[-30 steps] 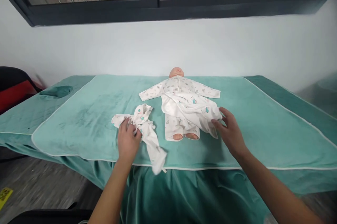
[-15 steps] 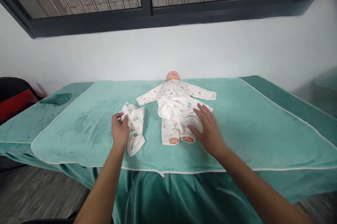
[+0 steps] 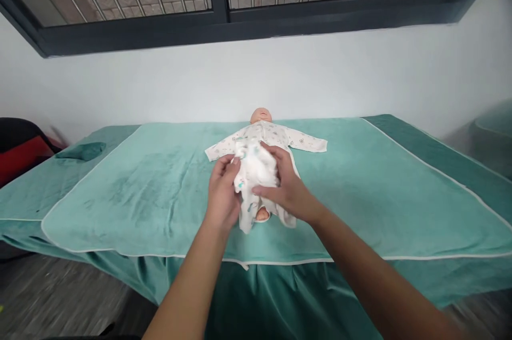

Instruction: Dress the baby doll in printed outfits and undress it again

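A baby doll [image 3: 261, 115] lies on its back on a teal towel [image 3: 360, 191], dressed in a white printed romper [image 3: 276, 136] with sleeves spread out. Over the doll's belly my two hands hold a bunched white printed garment [image 3: 254, 169] between them. My left hand [image 3: 222, 196] grips its left side with curled fingers. My right hand [image 3: 285, 186] clasps its right side, thumb pressed into the cloth. One doll foot [image 3: 262, 215] shows below the bundle.
The towel covers a table draped in darker green cloth [image 3: 280, 302], against a white wall under a barred window. A folded green cloth [image 3: 82, 151] lies at the far left. A black and red chair [image 3: 20, 145] stands beyond the left end.
My left hand carried the loose garment from the towel at the left over onto the doll. My right hand moved from the doll's right side inward and took hold of the same bundle.
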Demonstrator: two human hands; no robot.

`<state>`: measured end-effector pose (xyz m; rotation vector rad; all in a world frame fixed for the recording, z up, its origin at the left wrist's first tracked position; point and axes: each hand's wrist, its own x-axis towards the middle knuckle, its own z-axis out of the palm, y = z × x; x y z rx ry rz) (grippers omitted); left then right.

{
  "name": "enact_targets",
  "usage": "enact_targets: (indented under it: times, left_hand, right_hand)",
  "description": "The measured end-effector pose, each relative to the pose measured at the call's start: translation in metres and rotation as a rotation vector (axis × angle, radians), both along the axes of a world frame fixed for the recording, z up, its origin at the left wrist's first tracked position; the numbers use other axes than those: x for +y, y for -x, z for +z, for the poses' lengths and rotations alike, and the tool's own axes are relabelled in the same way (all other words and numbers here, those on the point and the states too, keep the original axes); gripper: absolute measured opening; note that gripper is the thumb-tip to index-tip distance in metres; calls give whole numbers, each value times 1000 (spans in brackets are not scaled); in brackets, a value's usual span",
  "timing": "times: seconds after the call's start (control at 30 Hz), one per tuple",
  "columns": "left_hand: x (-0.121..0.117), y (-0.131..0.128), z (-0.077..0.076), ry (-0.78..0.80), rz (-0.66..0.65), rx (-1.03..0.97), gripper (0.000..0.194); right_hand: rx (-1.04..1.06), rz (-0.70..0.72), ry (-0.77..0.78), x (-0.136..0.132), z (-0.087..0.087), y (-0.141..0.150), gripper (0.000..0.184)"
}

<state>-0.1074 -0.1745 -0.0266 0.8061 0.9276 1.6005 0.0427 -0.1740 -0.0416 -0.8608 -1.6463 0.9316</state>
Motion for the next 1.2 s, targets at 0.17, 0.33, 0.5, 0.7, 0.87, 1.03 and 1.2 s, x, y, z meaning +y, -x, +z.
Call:
enact_targets:
  times: [0.17, 0.33, 0.5, 0.7, 0.87, 1.03, 1.2]
  left_hand:
    - [-12, -30, 15, -109, -303, 116, 32]
    - [-9, -16, -2, -134, -179, 503, 28]
    - [23, 10, -43, -84, 48, 566, 25]
    - [96, 19, -55, -126, 136, 723, 26]
    - [181, -3, -36, -185, 125, 758, 28]
    - [251, -22, -39, -257, 56, 944, 28]
    - [267, -19, -50, -367, -25, 1095, 34]
  right_hand:
    - [-2, -298, -92, 7, -5, -22, 72]
    - [-139, -766, -277, 29, 23, -118, 68]
    - [-761, -909, -192, 36, -13, -216, 60]
    - [-1175, -623, -189, 48, -101, -271, 59]
    - [-1325, -512, -352, 77, -87, -230, 74]
    - [-1355, -258, -500, 112, -88, -172, 49]
    - [-1373, -218, -455, 111, -88, -196, 35]
